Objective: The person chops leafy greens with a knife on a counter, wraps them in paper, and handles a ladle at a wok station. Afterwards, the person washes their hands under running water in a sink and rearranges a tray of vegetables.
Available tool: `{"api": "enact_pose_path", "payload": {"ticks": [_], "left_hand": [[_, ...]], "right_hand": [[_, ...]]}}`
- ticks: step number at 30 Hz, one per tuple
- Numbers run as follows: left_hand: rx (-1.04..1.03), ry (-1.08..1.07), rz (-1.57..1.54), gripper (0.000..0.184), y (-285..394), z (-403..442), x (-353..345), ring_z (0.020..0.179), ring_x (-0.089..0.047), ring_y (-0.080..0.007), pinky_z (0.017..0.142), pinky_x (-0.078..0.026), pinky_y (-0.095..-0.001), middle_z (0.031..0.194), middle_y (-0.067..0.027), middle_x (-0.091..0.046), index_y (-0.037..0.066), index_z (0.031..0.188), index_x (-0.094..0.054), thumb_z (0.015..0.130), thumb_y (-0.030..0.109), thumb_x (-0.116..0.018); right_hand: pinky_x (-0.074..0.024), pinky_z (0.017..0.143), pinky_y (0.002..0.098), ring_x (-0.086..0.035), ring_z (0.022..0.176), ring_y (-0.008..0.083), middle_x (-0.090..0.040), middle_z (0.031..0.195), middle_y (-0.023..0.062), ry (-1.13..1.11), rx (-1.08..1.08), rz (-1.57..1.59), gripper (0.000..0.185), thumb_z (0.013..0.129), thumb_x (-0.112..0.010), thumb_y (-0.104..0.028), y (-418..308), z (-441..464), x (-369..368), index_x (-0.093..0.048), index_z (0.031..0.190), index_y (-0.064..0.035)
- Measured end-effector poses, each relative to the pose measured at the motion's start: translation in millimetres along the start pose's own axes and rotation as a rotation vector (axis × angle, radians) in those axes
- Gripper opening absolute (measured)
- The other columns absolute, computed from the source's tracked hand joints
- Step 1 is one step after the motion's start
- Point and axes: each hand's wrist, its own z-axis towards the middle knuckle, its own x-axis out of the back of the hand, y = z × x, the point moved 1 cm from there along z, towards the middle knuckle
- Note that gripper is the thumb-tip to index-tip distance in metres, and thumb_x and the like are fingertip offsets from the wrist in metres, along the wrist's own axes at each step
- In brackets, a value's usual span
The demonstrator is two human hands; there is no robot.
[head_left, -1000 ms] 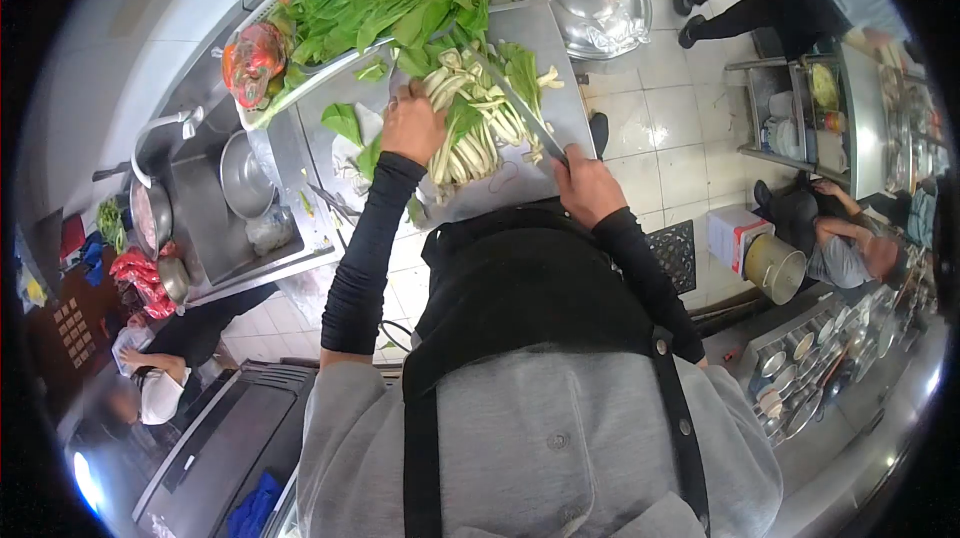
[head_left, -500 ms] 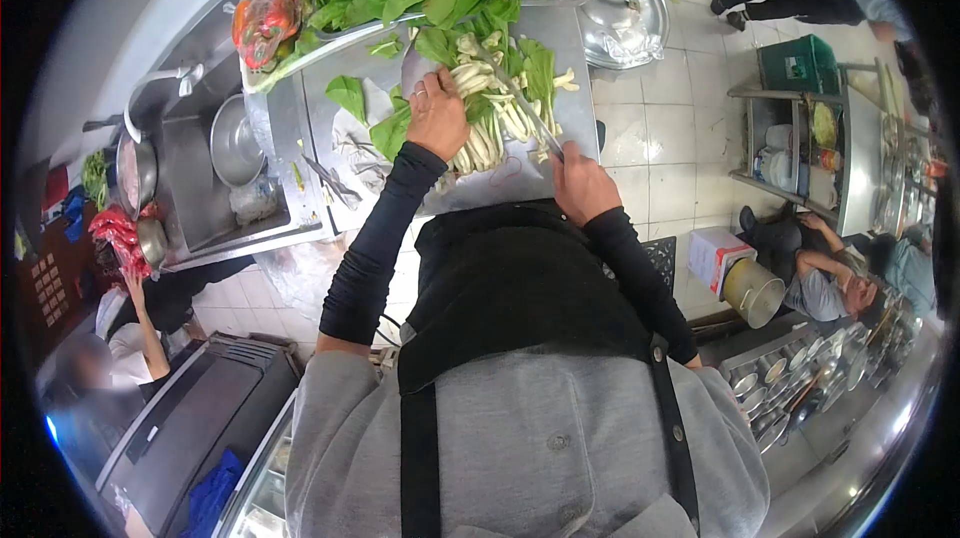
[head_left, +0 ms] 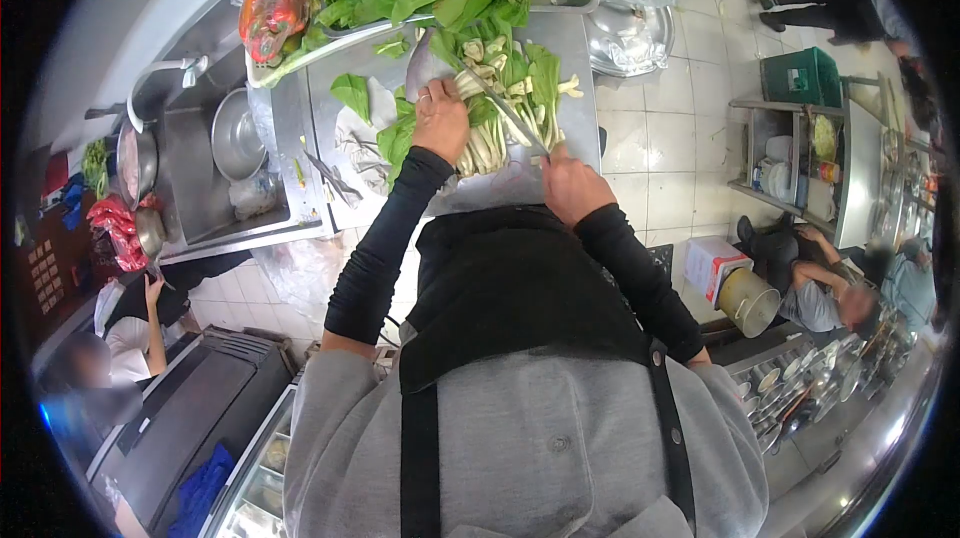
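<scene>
Green leaves [head_left: 545, 73] seem soft; we should hold stems [head_left: 488, 143]. Left hand [head_left: 442, 128] half-curled there, grip unclear; right hand [head_left: 572, 188] wraps knife [head_left: 505, 108].

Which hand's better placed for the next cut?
Right, likely: the right hand grips the knife, which lies across the greens; the left hand is at the greens, off the knife.

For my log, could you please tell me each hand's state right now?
Left hand: resting against the leafy greens; whether gripping cannot be told.
Right hand: closed, holding the knife.
</scene>
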Motion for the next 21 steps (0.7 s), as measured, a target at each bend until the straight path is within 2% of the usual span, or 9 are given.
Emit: {"api": "enact_pose_path", "payload": {"ticks": [2, 4, 8, 10, 12, 15, 18, 19, 21], "left_hand": [[-0.046, 0.024, 0.003, 0.032, -7.0, -0.6, -3.8, 0.104, -0.057, -0.0378, 0.089, -0.05, -0.0464, 0.108, -0.022, -0.056, -0.008, 0.113, -0.056, 0.084, 0.005, -0.055], [-0.063, 0.023, -0.053, 0.035, -9.9, -6.1, -4.7, 0.104, -0.057, -0.0406, 0.091, -0.049, -0.0481, 0.11, -0.0232, -0.056, -0.008, 0.116, -0.056, 0.083, 0.004, -0.056], [-0.008, 0.0, -0.245, 0.05, -9.0, -8.8, 13.8, 0.114, -0.054, -0.0496, 0.1, -0.046, -0.0516, 0.123, -0.0296, -0.053, -0.009, 0.132, -0.051, 0.084, 0.005, -0.059], [0.025, 0.056, -0.364, 0.045, -12.2, -12.4, 23.4, 0.111, -0.056, -0.0493, 0.097, -0.047, -0.0522, 0.124, -0.0302, -0.053, -0.008, 0.129, -0.054, 0.087, 0.007, -0.062], [0.074, 0.143, -0.467, 0.042, -15.7, -13.3, 31.3, 0.11, -0.056, -0.0493, 0.095, -0.048, -0.0527, 0.124, -0.03, -0.053, -0.007, 0.127, -0.055, 0.089, 0.007, -0.063], [0.088, 0.179, -0.475, 0.042, -23.6, -17.5, 54.5, 0.112, -0.054, -0.0498, 0.096, -0.046, -0.051, 0.123, -0.0295, -0.053, -0.005, 0.133, -0.05, 0.093, 0.004, -0.059], [0.076, 0.258, -0.407, 0.05, -33.9, -18.1, 82.3, 0.108, -0.054, -0.0481, 0.092, -0.045, -0.0523, 0.123, -0.0267, -0.053, -0.001, 0.139, -0.046, 0.091, 0.001, -0.059], [0.066, 0.294, -0.38, 0.05, -36.0, -16.4, 95.8, 0.109, -0.054, -0.048, 0.093, -0.045, -0.0522, 0.123, -0.0265, -0.052, -0.001, 0.139, -0.046, 0.091, 0.001, -0.059], [-0.004, 0.386, -0.321, 0.053, -42.0, -4.8, 121.1, 0.11, -0.053, -0.0478, 0.093, -0.045, -0.0518, 0.124, -0.026, -0.051, 0.001, 0.141, -0.045, 0.09, -0.001, -0.059]], "right_hand": [[-0.0547, 0.069, 0.0571, -0.068, 0.074, 0.0487, -0.067, 0.076, 0.0295, -0.001, 0.036, 0.063, 0.03, 0.105, -0.046, -0.026, 3.8, 22.2, -13.3, -0.052, 0.099, 0.0031], [-0.0544, 0.072, 0.0572, -0.068, 0.078, 0.0485, -0.067, 0.08, 0.0304, 0.025, 0.121, 0.115, 0.03, 0.105, -0.046, -0.026, 10.0, 52.6, -51.3, -0.052, 0.099, 0.0038], [-0.0543, 0.072, 0.0577, -0.068, 0.079, 0.0493, -0.068, 0.081, 0.0312, 0.058, 0.049, 0.137, 0.031, 0.105, -0.046, -0.025, -4.5, 67.6, -58.4, -0.051, 0.1, 0.0046], [-0.055, 0.07, 0.0578, -0.069, 0.077, 0.0502, -0.068, 0.078, 0.031, 0.049, 0.012, 0.127, 0.03, 0.105, -0.044, -0.023, -4.4, 59.2, -56.2, -0.051, 0.099, 0.0061], [-0.0542, 0.071, 0.0584, -0.068, 0.077, 0.0505, -0.067, 0.078, 0.0308, 0.052, 0.02, 0.129, 0.032, 0.105, -0.046, -0.026, -2.4, 60.8, -56.6, -0.05, 0.1, 0.0047], [-0.0528, 0.072, 0.0593, -0.067, 0.078, 0.05, -0.067, 0.079, 0.0303, 0.018, -0.003, 0.123, 0.032, 0.105, -0.048, -0.029, -7.3, 58.1, -43.6, -0.051, 0.101, 0.0025], [-0.0525, 0.071, 0.0596, -0.066, 0.077, 0.0505, -0.066, 0.078, 0.031, 0.037, 0.141, 0.074, 0.032, 0.105, -0.049, -0.029, 6.5, 53.1, -46.5, -0.052, 0.1, 0.0025], [-0.0538, 0.068, 0.0587, -0.067, 0.074, 0.0502, -0.066, 0.075, 0.0316, 0.054, 0.065, 0.096, 0.034, 0.104, -0.049, -0.029, -13.4, 44.2, -17.3, -0.053, 0.1, 0.0043], [-0.0533, 0.069, 0.0594, -0.066, 0.074, 0.0509, -0.066, 0.075, 0.0319, 0.063, 0.027, 0.098, 0.035, 0.104, -0.05, -0.03, -14.1, 38.4, -10.4, -0.052, 0.101, 0.0047]]}}
